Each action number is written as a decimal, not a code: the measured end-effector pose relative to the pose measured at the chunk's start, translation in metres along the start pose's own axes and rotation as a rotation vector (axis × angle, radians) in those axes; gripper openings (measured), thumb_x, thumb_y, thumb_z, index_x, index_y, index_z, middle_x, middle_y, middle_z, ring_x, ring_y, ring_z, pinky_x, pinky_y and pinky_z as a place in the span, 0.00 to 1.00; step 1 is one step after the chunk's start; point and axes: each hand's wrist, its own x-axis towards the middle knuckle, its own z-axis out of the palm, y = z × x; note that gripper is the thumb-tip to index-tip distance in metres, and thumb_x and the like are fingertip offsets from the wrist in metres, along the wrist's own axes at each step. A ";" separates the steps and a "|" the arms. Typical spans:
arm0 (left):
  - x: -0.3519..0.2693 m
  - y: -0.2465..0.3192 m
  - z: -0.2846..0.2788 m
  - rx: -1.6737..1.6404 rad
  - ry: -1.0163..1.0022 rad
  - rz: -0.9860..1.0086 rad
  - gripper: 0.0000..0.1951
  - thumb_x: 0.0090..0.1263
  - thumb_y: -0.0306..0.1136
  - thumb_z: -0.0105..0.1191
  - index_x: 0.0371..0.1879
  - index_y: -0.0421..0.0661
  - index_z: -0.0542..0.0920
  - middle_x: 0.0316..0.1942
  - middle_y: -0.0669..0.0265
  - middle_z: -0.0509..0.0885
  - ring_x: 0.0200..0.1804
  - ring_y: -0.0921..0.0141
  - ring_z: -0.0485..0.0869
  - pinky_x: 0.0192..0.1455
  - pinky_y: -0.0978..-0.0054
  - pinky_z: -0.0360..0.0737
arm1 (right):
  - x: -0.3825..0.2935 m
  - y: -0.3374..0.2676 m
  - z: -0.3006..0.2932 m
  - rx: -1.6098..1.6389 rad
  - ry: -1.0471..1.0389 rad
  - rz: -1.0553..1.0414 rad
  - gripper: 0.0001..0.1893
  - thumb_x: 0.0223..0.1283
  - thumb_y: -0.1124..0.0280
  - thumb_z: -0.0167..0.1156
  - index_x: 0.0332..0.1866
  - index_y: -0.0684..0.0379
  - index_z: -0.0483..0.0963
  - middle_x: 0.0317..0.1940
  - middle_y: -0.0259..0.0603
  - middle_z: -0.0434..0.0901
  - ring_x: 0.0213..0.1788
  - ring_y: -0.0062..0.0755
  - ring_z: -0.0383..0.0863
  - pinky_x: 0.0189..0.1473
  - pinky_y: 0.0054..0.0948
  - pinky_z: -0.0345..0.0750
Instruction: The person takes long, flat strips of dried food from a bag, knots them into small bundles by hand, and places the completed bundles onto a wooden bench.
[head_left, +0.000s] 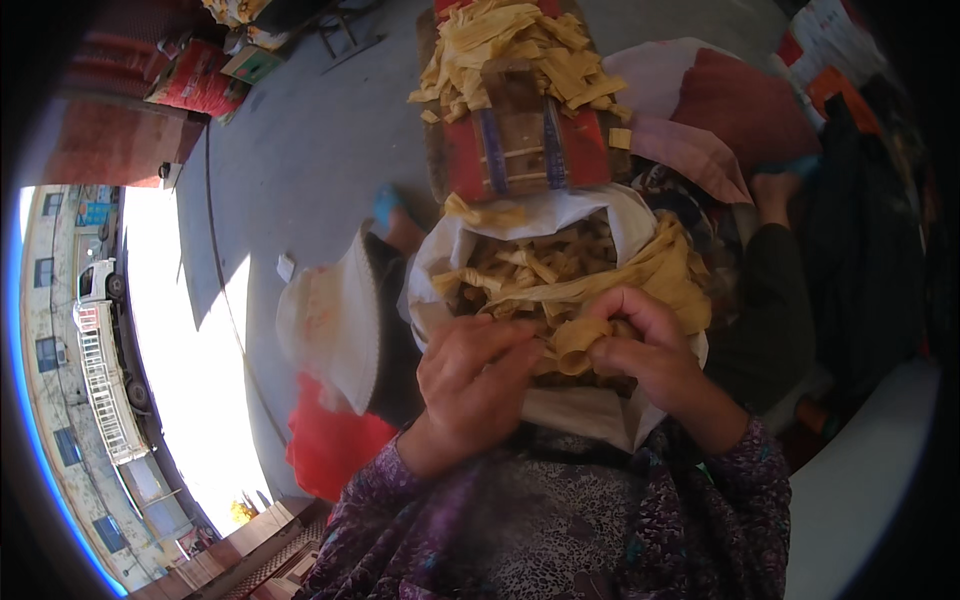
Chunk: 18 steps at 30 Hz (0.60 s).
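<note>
My right hand (649, 345) pinches a curled, pale yellow dried plant strip (576, 345) between thumb and forefinger. Close against its left side is my left hand (480, 371), with bent, slightly blurred fingers; whether they grip the strip is hidden. Both hands are over the near part of an open white sack (435, 259) in front of me. Inside lie many small rolled or knotted pieces (559, 259) of similar yellow material. A bundle of long yellow strips (675, 277) drapes across the sack's opening and over its right side.
Beyond the sack, a red-topped stand (465, 154) carries a heap of flat yellow strips (510, 45). A pale brimmed hat (330, 322) is at left above red cloth (330, 435). Fabric bags (742, 112) are at right. Outside, a truck (109, 375) is parked.
</note>
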 end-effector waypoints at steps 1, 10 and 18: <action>0.000 0.004 -0.002 0.073 -0.056 0.079 0.10 0.50 0.26 0.68 0.32 0.48 0.87 0.43 0.63 0.85 0.42 0.62 0.84 0.48 0.64 0.80 | 0.001 0.002 0.001 0.039 0.014 -0.036 0.15 0.61 0.77 0.63 0.54 0.61 0.75 0.46 0.31 0.78 0.47 0.17 0.77 0.50 0.21 0.77; -0.004 0.002 0.010 -0.372 -0.296 -0.455 0.07 0.60 0.31 0.69 0.34 0.43 0.86 0.25 0.65 0.82 0.26 0.67 0.79 0.32 0.70 0.76 | 0.003 -0.005 0.010 -0.120 -0.106 -0.232 0.22 0.65 0.77 0.61 0.64 0.64 0.72 0.52 0.36 0.79 0.48 0.20 0.78 0.53 0.24 0.77; 0.008 0.001 -0.016 -1.146 -0.283 -1.208 0.03 0.68 0.24 0.61 0.33 0.37 0.84 0.25 0.66 0.84 0.21 0.81 0.73 0.29 0.80 0.73 | -0.004 -0.018 0.004 -0.343 -0.143 -0.179 0.22 0.69 0.72 0.61 0.66 0.64 0.71 0.31 0.34 0.82 0.33 0.17 0.81 0.34 0.23 0.74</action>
